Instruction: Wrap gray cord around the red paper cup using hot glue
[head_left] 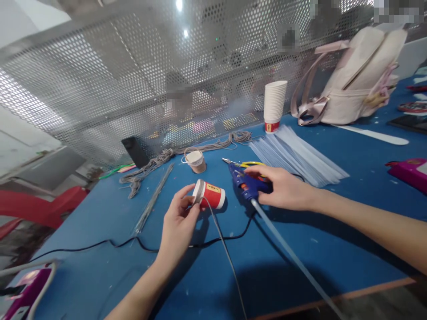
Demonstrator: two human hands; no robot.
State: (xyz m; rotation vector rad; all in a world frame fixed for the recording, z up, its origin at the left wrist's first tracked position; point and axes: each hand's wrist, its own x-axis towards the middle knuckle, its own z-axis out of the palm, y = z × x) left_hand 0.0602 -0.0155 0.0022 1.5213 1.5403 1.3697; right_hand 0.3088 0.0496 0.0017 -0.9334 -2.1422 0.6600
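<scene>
My left hand (180,218) is closed on a red and white paper cup (212,194) that lies tilted on its side. Grey cord (223,238) is wound round one end of the cup, and its free length trails down toward the front edge. To the right, my right hand (283,186) is wrapped round a blue glue gun (243,181), whose tip points away from me. A long clear glue stick (287,249) sticks out of its back end. Behind the gun are yellow-handled scissors (250,164), partly hidden.
On the blue table (100,213) stand a small cord-wrapped cup (196,162), a stack of paper cups (275,104) and a pale backpack (353,84). Clear glue sticks (300,155) lie right, others (153,200) left. A black cable (113,241) crosses the table. A perforated panel (150,75) stands behind.
</scene>
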